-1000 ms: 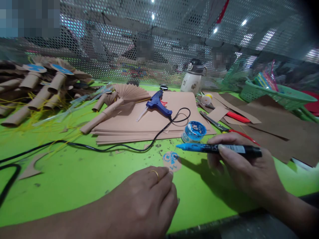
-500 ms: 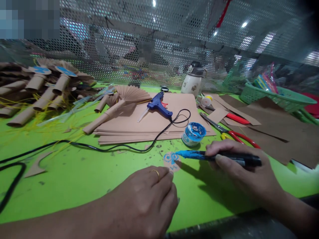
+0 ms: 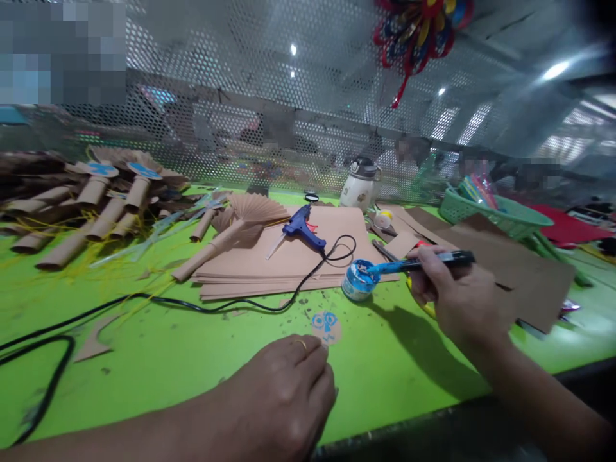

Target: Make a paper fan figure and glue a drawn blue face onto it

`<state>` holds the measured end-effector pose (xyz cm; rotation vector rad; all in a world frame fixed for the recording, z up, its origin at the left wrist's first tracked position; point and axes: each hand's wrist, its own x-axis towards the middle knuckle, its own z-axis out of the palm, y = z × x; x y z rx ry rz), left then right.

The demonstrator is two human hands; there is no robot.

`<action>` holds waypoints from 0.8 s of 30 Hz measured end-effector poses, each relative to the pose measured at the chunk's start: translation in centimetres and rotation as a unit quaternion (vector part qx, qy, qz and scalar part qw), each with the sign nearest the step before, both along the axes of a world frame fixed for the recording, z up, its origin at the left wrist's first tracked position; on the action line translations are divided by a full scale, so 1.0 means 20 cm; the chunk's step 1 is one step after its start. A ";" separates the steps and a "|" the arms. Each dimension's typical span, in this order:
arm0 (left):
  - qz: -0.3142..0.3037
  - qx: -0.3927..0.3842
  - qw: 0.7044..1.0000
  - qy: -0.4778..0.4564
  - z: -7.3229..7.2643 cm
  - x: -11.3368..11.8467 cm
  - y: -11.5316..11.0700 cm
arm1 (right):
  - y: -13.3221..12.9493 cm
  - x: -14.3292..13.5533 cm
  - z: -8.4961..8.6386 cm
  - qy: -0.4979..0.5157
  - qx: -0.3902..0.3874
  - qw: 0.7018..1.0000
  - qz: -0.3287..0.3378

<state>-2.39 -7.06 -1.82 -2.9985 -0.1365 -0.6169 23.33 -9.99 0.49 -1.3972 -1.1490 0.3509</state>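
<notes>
1. Away from the paper disc (image 3: 333,332), the pen (image 3: 452,259) has moved to the paint pot (image 3: 359,285); its blue end is now at the pot's open mouth. The left hand (image 3: 283,388) remains beside the disc.
2. Right hand (image 3: 464,295): thumb and fingers pinch the pen's dark barrel. Its long axis runs sideways, blue end toward the left, back end slightly raised.
3. Left hand: fingers pressed together, tips at the disc's near edge; whether the thumb grips it is hidden.
4. Disc: flat on the green table (image 3: 192,359), bearing a blue drawn face. From the right hand, it lies left and a little nearer the body; the pot stands beyond it, slightly right. The right hand is nearer the pot.
5. Pot's pale label: unreadable. No brand is legible.
</notes>
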 end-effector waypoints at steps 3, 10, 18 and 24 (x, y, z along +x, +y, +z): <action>-0.001 0.000 1.000 0.004 -0.01 0.00 0.00 | 0.06 0.00 0.07 -0.104 -0.072 0.992 0.003; -0.001 -0.017 0.999 0.040 -0.05 0.01 0.01 | 0.24 0.03 0.00 -0.092 -0.194 0.968 0.129; -0.011 -0.006 0.999 0.049 -0.04 -0.01 0.01 | 0.19 0.13 -0.01 0.036 -0.016 0.995 0.088; 0.003 0.026 1.000 -0.011 -0.03 0.02 0.01 | 0.06 0.06 0.09 0.134 0.080 0.987 0.043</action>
